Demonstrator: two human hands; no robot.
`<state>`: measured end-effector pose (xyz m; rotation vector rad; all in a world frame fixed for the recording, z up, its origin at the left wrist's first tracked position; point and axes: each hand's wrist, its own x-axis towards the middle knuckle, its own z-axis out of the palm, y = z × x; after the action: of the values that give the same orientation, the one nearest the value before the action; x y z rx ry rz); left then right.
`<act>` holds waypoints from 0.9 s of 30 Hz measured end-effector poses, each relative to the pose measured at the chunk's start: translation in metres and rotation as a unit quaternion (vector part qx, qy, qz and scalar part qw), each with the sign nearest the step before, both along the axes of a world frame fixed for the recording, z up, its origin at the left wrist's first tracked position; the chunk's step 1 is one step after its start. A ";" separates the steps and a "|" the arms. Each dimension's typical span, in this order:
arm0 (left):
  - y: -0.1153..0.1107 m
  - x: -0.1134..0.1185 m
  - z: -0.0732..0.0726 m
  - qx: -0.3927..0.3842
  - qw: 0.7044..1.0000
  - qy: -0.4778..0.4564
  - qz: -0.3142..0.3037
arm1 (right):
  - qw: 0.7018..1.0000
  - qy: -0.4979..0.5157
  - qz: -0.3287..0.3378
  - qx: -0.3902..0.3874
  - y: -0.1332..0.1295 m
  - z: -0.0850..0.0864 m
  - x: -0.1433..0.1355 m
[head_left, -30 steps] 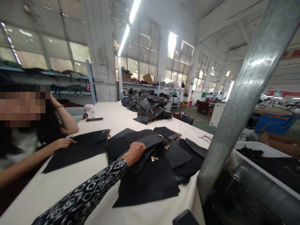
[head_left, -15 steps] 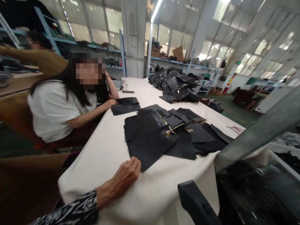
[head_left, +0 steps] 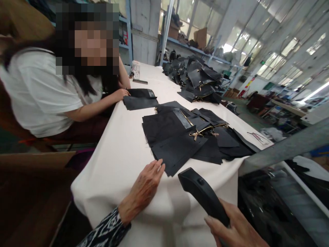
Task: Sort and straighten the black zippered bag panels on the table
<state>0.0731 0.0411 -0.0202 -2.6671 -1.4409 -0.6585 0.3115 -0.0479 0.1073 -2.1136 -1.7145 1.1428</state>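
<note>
My left hand [head_left: 144, 187], in a patterned sleeve, rests with its fingers stretched out on the white-covered table [head_left: 123, 154]. Its fingertips lie at the near corner of a black fabric panel [head_left: 172, 151], and it holds nothing that I can see. My right hand [head_left: 238, 223] is wrapped round a black curved handheld tool [head_left: 203, 192] with a small button on top. The tool's blunt end points toward the panel, apart from it. The panel lies on a spread of black pieces with gold zips and a gold-coloured metal clasp [head_left: 196, 134].
A co-worker in a white shirt [head_left: 43, 85] sits at the left, one hand on a folded black piece [head_left: 141, 102]. Further back is a heap of black pieces [head_left: 200, 77]. A grey metal bar [head_left: 290, 140] slants across the right; a phone [head_left: 140, 81] lies at the far left.
My right hand has come into view holding the black tool, which sits further left and higher. My left hand's closed fingers have loosened at the panel's corner. The view has shifted.
</note>
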 end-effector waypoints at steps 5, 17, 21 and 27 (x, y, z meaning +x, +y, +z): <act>0.000 -0.003 -0.005 -0.014 1.000 0.007 -0.002 | 0.998 0.016 0.057 -0.039 0.029 0.008 -0.017; 0.003 -0.004 -0.009 -0.008 1.000 0.027 -0.002 | 0.995 0.013 0.063 -0.082 0.071 0.000 -0.031; 0.001 -0.003 -0.009 -0.008 0.999 0.035 0.004 | 0.992 0.019 0.068 -0.103 0.081 -0.002 -0.031; 0.000 -0.003 -0.014 0.008 0.999 0.031 0.011 | 0.995 0.088 0.047 -0.031 0.092 0.000 -0.024</act>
<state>0.0698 0.0414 -0.0343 -2.6312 -1.4394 -0.5783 0.2874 0.0436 0.1077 -1.9181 -1.7330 1.3810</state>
